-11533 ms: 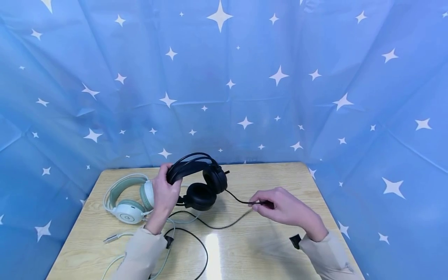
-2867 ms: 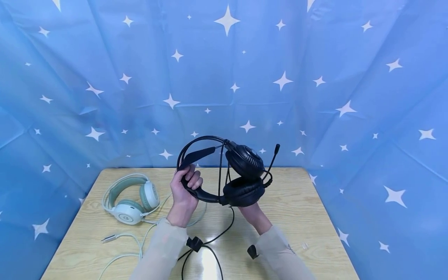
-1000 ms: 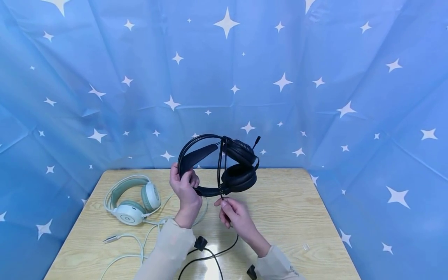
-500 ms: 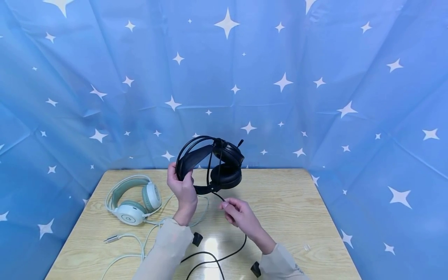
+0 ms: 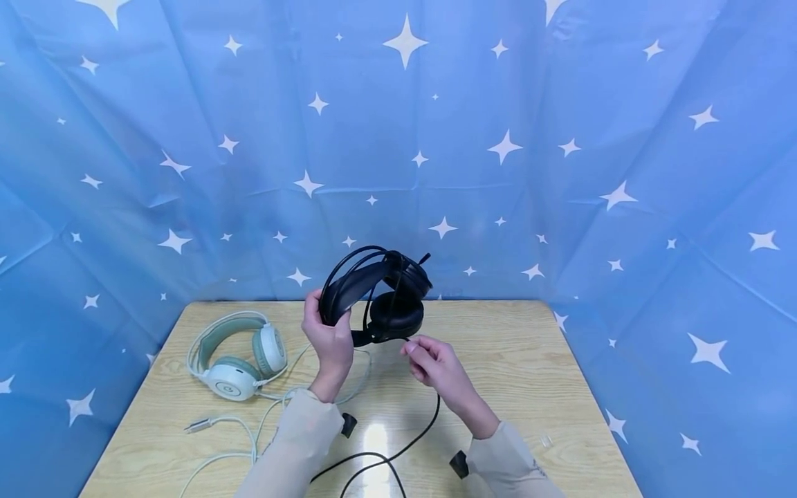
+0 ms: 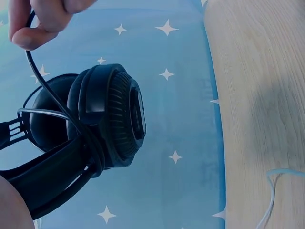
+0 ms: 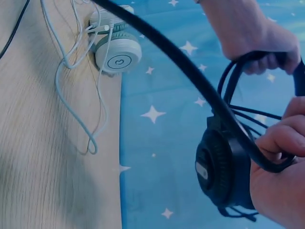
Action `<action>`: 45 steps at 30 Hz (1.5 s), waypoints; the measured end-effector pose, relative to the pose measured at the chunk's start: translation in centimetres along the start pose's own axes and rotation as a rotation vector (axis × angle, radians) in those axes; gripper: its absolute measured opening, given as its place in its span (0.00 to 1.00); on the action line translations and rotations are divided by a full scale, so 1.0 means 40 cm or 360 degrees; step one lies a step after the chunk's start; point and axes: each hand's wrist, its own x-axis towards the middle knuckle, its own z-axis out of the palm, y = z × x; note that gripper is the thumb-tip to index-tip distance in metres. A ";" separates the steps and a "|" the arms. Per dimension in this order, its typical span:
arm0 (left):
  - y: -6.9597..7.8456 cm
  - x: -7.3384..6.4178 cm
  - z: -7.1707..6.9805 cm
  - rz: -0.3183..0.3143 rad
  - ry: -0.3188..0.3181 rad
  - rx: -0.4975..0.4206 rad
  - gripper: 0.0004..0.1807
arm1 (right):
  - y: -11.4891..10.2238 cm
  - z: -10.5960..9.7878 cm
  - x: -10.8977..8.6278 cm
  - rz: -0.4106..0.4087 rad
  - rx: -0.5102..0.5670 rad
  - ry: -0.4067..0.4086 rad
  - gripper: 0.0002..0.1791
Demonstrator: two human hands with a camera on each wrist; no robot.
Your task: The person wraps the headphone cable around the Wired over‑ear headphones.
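Observation:
My left hand (image 5: 326, 339) grips the padded headband of a black headset (image 5: 401, 315), held up over the back of the table with its ear cups to the right. A small microphone boom (image 5: 425, 259) sticks out beyond the upper cup. Thumb and fingers of my right hand (image 5: 438, 366) pinch the headset's black cable (image 5: 390, 460) just below the lower cup. In the left wrist view, this cable (image 6: 52, 95) wraps round the headband end beside an ear cup. From my right hand, its loose length hangs down in the right wrist view and crosses itself on the table.
White-and-green headphones (image 5: 229, 382) lie on the left of the wooden table (image 5: 510, 346). Their pale cable spreads in loops toward the front, with its plug (image 5: 199, 425) at the left. A small clear piece (image 5: 546, 440) lies at right. A blue starred curtain (image 5: 405, 138) surrounds the table.
Since the oldest frame, the headset has been lifted and its cable wound across between the headband ends. Over the last second, the cups have swung left and my right hand has moved right, pinching the cable.

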 end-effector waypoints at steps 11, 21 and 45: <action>-0.004 0.002 -0.019 0.0147 -0.0072 0.0231 0.15 | -0.052 -0.052 0.018 0.0079 -0.0099 -0.0110 0.17; -0.010 0.007 -0.023 0.0430 -0.0149 0.0340 0.15 | -0.061 -0.077 0.029 0.0057 -0.0156 -0.0170 0.13; -0.037 0.017 -0.061 0.0752 -0.0354 0.0513 0.17 | -0.081 -0.105 0.029 0.0320 -0.0044 -0.0471 0.18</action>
